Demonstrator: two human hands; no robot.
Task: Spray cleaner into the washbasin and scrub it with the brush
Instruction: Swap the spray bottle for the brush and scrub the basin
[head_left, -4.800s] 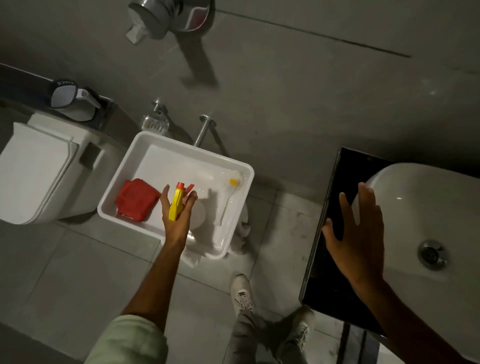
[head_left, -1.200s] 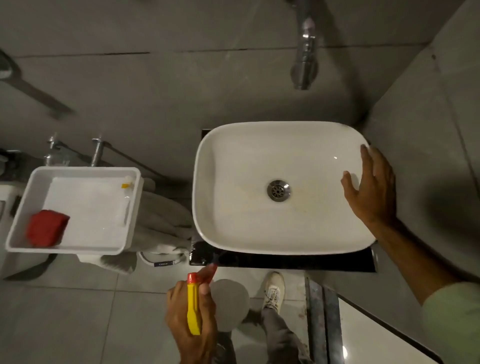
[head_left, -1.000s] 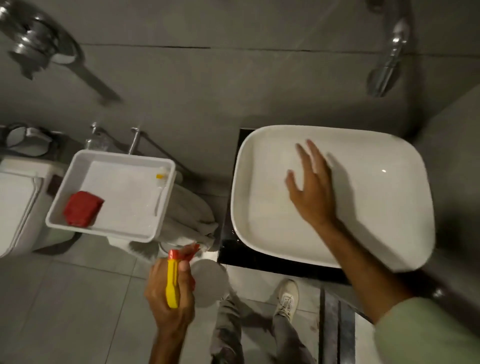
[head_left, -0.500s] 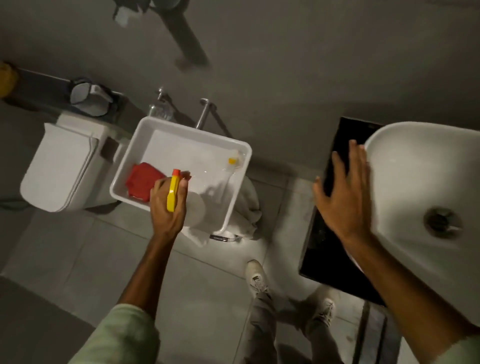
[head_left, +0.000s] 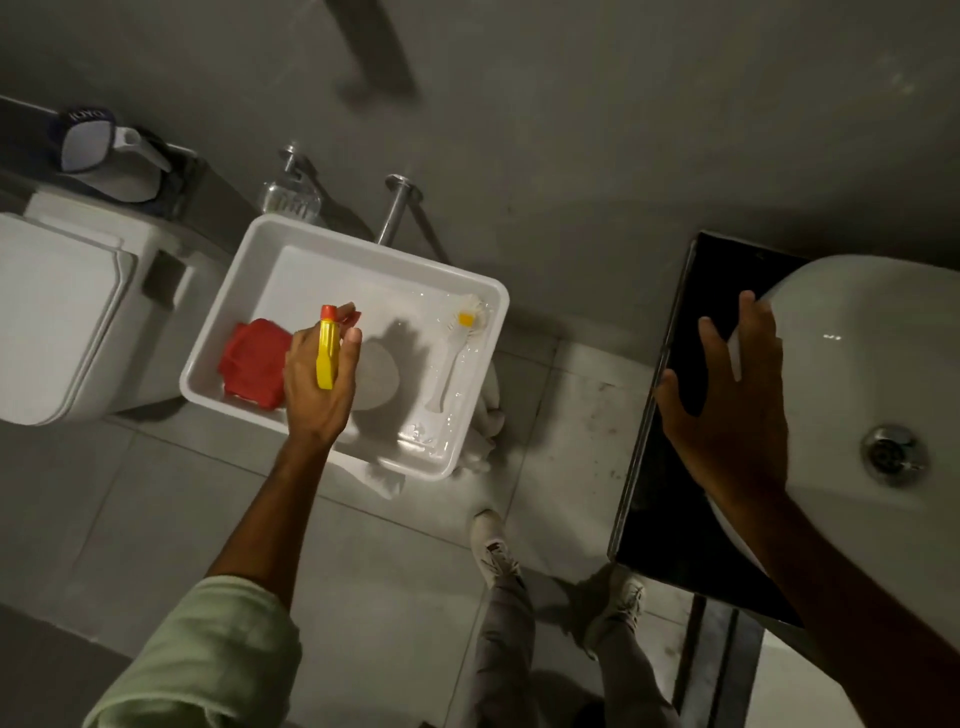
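Note:
My left hand (head_left: 316, 387) grips a spray bottle (head_left: 328, 347) with a yellow and red trigger head, held over the white tray (head_left: 249, 249). The bottle's pale body hangs below the hand inside the tray. A white scrub brush (head_left: 453, 353) with a yellow collar lies along the tray's right side, apart from the hand. My right hand (head_left: 727, 415) hovers with fingers spread over the left rim of the white washbasin (head_left: 862, 364), holding nothing. The basin's metal drain (head_left: 892, 454) shows at the far right.
A red cloth (head_left: 252, 361) lies in the tray's left part. The basin sits on a black counter (head_left: 670, 509). A white toilet (head_left: 57, 317) stands at the left. A metal tap (head_left: 396, 208) and glass soap bottle (head_left: 291, 195) stand behind the tray. My shoes (head_left: 493, 545) rest on grey floor tiles.
My view swung left from the washbasin to the tray. My left hand carried the spray bottle from low over the floor to above the tray. My right hand slid to the basin's left rim.

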